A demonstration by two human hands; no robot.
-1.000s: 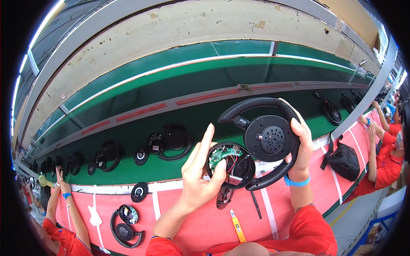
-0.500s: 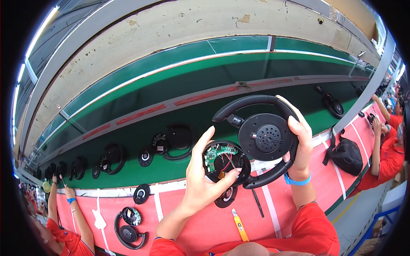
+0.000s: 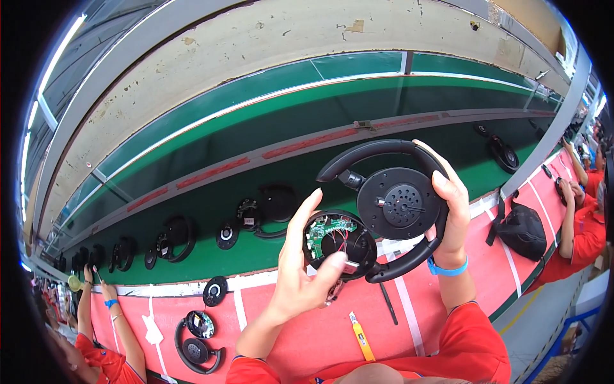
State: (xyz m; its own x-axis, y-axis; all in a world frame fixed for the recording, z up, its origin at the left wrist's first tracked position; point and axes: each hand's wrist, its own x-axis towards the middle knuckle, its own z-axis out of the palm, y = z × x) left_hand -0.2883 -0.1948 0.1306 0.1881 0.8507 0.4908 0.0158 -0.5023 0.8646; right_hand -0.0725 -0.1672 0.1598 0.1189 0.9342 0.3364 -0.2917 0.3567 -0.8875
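Both my hands hold up a pair of black headphones (image 3: pixel 419 259) with a curved headband. My left hand (image 3: pixel 300 272) grips the opened ear cup (image 3: pixel 366 246), which shows a green circuit board (image 3: pixel 331 228) and red wires. Its thumb lies over the cup's lower part, by a small silvery rectangular piece whose kind I cannot make out. Just below that thumb, a round speaker plate (image 3: pixel 335 291) is mostly hidden. My right hand (image 3: pixel 453 214) is wrapped round the headband's right side. Beside it sits the other ear cup (image 3: pixel 401 203), covered by a black plate with holes.
On the pink bench (image 3: pixel 268 355) lie a yellow utility knife (image 3: pixel 362 339), a thin black tool (image 3: pixel 389 304), and another headphone set (image 3: pixel 196 351) with a loose speaker plate (image 3: pixel 215 291). More headphones (image 3: pixel 179 237) line the green belt (image 3: pixel 256 264). A black bag (image 3: pixel 521 230) and co-workers (image 3: pixel 579 224) are right; another (image 3: pixel 105 352) is left.
My left thumb has shifted slightly left and down inside the opened ear cup, and a silvery piece now shows beside it. Headphones on the green belt have shifted slightly to the right.
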